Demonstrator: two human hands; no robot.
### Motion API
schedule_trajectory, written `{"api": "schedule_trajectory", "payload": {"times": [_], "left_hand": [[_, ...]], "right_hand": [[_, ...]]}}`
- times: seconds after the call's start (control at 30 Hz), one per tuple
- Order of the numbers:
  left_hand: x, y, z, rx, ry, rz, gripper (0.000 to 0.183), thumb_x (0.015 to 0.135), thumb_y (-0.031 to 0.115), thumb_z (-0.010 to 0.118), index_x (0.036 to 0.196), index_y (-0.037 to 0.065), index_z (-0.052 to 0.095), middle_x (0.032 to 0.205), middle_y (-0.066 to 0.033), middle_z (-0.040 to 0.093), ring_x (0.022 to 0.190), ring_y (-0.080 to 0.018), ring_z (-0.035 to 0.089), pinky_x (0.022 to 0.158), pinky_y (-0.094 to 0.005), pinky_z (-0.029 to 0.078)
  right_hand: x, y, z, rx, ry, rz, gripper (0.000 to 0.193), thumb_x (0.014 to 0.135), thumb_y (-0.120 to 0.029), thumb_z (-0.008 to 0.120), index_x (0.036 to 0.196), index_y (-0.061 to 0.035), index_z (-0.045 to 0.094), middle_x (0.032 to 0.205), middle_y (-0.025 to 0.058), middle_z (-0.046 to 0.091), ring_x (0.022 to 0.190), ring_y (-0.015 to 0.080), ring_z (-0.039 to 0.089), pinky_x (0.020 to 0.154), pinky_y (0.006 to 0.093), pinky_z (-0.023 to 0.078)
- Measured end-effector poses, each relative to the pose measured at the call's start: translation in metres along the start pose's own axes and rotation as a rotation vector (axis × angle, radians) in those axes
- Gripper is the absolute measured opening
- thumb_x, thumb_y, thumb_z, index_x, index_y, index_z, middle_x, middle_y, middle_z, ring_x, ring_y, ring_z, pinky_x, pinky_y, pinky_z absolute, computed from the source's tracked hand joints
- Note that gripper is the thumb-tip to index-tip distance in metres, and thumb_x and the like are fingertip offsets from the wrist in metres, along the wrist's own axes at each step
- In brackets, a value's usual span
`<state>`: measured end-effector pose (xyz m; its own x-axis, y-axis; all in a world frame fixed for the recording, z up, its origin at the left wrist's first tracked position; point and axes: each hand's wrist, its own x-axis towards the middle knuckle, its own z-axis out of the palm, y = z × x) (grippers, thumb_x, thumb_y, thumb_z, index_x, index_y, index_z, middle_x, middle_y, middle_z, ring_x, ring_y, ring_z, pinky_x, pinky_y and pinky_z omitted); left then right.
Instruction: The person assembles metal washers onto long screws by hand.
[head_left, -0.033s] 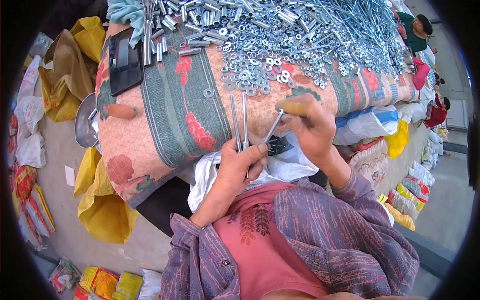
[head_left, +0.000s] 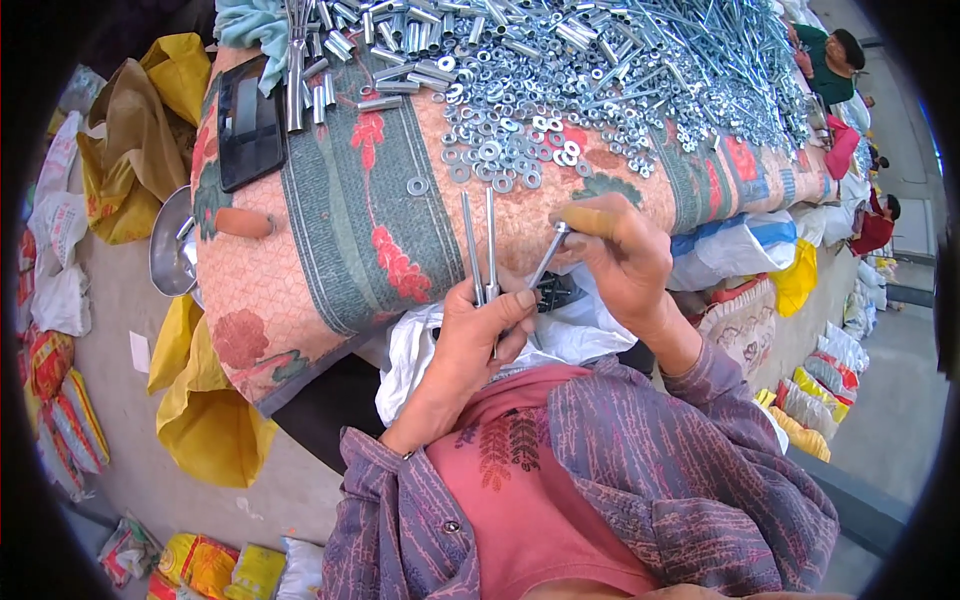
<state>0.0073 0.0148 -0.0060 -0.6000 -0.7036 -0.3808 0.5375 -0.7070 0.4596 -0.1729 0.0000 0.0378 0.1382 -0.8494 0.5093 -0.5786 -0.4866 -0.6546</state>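
Observation:
My left hand [head_left: 478, 322] is closed around several slim metal rods, held in front of the table's near edge. Two of these rods [head_left: 491, 235] point up, side by side, with thicker sleeves low down by my fingers. A third rod [head_left: 545, 260] leans toward my right hand [head_left: 632, 262]. The right thumb and forefinger pinch its upper end, where a small nut-like piece [head_left: 562, 227] shows. A yellowish cover [head_left: 590, 219] is on a right fingertip. Beyond my hands, loose flat washers [head_left: 503, 182] lie on the patterned cloth [head_left: 345, 265].
Heaps of metal sleeves [head_left: 430, 35] and long rods [head_left: 720, 60] cover the table's far side. A dark flat tablet-like device [head_left: 252, 135], a brown handle-like piece [head_left: 244, 222] and a metal bowl [head_left: 168, 250] are at left. Yellow sacks [head_left: 215, 410] lie below; a co-worker [head_left: 832, 65] sits far right.

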Motion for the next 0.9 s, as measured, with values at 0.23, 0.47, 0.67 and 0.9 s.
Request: {"api": "schedule_trajectory", "payload": {"times": [0.23, 0.47, 0.67, 0.9], "left_hand": [[-0.003, 0.006, 0.001, 0.113, 0.037, 0.124, 0.009, 0.080, 0.006, 0.063, 0.081, 0.003, 0.054, 0.061, -0.0091, 0.055, 0.036, -0.0084, 0.037, 0.033, -0.0202, 0.025], [-0.003, 0.006, 0.002, 0.150, 0.042, 0.155, 0.011, 0.080, 0.006, 0.064, 0.082, 0.004, 0.053, 0.062, -0.0100, 0.056, 0.037, -0.0086, 0.040, 0.033, -0.0199, 0.027], [0.000, 0.004, -0.002, 0.140, 0.092, 0.141, 0.012, 0.080, 0.008, 0.065, 0.080, 0.003, 0.054, 0.062, -0.0090, 0.057, 0.037, -0.0076, 0.040, 0.032, -0.0189, 0.026], [0.003, 0.002, -0.002, 0.171, 0.123, 0.098, 0.012, 0.081, 0.009, 0.065, 0.081, 0.002, 0.055, 0.061, -0.0079, 0.056, 0.037, -0.0077, 0.040, 0.032, -0.0188, 0.024]], "right_hand": [[0.029, 0.022, -0.017, -0.097, 0.070, 0.068, 0.018, 0.078, -0.006, 0.064, 0.095, -0.0029, 0.062, 0.080, 0.0118, 0.060, 0.067, 0.0218, 0.059, 0.061, 0.0281, 0.047], [0.050, 0.091, -0.021, -0.727, -0.094, 0.075, 0.011, 0.078, -0.013, 0.061, 0.086, -0.0061, 0.061, 0.084, 0.0096, 0.054, 0.083, 0.0271, 0.056, 0.067, 0.0369, 0.046], [0.052, 0.080, -0.030, -0.430, 0.028, 0.267, 0.008, 0.083, -0.012, 0.059, 0.086, -0.0051, 0.058, 0.080, 0.0085, 0.058, 0.069, 0.0193, 0.059, 0.060, 0.0321, 0.047], [0.020, 0.011, -0.009, 0.641, -0.126, 0.689, 0.006, 0.085, -0.002, 0.057, 0.090, 0.0001, 0.054, 0.085, 0.0083, 0.061, 0.069, 0.0111, 0.059, 0.060, 0.0220, 0.049]]}}
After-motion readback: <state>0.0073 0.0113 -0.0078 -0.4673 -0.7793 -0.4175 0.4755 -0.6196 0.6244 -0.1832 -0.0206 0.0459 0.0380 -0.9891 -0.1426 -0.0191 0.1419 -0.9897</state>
